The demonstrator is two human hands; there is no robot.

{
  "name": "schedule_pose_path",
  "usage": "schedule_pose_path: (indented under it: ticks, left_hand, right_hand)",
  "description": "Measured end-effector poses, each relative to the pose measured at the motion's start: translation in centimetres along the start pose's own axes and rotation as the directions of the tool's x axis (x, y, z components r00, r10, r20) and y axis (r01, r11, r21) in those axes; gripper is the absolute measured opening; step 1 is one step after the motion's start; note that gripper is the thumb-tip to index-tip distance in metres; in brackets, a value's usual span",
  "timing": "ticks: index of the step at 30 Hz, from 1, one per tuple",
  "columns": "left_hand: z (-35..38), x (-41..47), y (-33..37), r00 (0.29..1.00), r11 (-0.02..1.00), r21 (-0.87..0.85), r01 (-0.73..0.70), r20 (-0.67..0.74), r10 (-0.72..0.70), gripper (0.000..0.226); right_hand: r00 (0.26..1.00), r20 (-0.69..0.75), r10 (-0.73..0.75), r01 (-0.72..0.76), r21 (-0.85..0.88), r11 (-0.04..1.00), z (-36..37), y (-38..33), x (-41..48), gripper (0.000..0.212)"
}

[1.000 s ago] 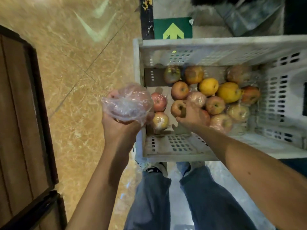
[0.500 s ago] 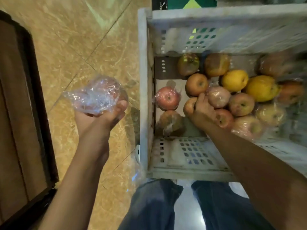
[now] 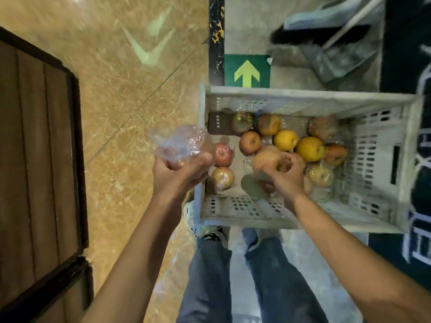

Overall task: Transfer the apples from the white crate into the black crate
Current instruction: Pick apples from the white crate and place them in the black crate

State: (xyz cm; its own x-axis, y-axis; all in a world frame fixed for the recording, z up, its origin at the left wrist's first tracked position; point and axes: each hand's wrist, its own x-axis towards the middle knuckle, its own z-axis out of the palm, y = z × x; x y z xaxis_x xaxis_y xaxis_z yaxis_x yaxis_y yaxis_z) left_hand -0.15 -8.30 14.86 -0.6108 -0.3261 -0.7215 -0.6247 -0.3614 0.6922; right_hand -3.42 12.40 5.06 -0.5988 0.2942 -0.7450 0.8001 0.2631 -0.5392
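Note:
The white crate (image 3: pixel 256 102) stands on the floor ahead of my feet with several red and yellow apples in it, some wrapped in clear plastic. My left hand (image 3: pixel 179 170) is just outside the crate's left wall, shut on an apple wrapped in crinkled clear plastic (image 3: pixel 180 145). My right hand (image 3: pixel 283 173) is inside the crate, shut on a large reddish apple (image 3: pixel 267 159) lifted a little above the others. A red wrapped apple (image 3: pixel 222 153) and another wrapped apple (image 3: pixel 222 178) lie by the left wall. No black crate is in view.
A dark wooden door or panel (image 3: pixel 35 159) fills the left side. Marble floor (image 3: pixel 116 113) lies between it and the crate. A green sign with a yellow arrow (image 3: pixel 246 71) sits behind the crate. My legs in jeans (image 3: pixel 210 276) stand below it.
My right hand has closed on a large apple and raised it off the pile. My left hand with the wrapped apple swung out left, then came back beside the crate wall.

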Motion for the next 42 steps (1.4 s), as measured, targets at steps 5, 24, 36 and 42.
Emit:
schedule_pose_path:
  ticks: [5, 24, 36, 42]
  left_hand:
    - [1.7, -3.8, 3.2, 0.988, 0.994, -0.049, 0.099, 0.121, -0.093, 0.041]
    - [5.3, -10.3, 4.0, 0.621, 0.399, -0.496, 0.771, 0.445, -0.646, 0.092]
    - [7.8, -13.7, 4.1, 0.894, 0.864, -0.310, 0.397, 0.342, -0.288, 0.060]
    - [9.5, -15.1, 3.9, 0.895, 0.779, -0.477, 0.407, 0.379, -0.236, 0.068]
  right_hand:
    - [0.882, 0.316, 0.349, -0.469, 0.527, 0.709, -4.1, -5.0, -5.1, 0.038]
    - [0.616, 0.736, 0.281, -0.739, 0.417, 0.529, -10.2, -8.5, -11.9, 0.084]
    - [0.567, 0.786, 0.245, -0.727, 0.338, 0.598, -14.6, -9.1, -11.3, 0.077]
    - [0.577, 0.776, 0.257, -0.723, 0.338, 0.603, -16.3, -8.4, -10.9, 0.079]
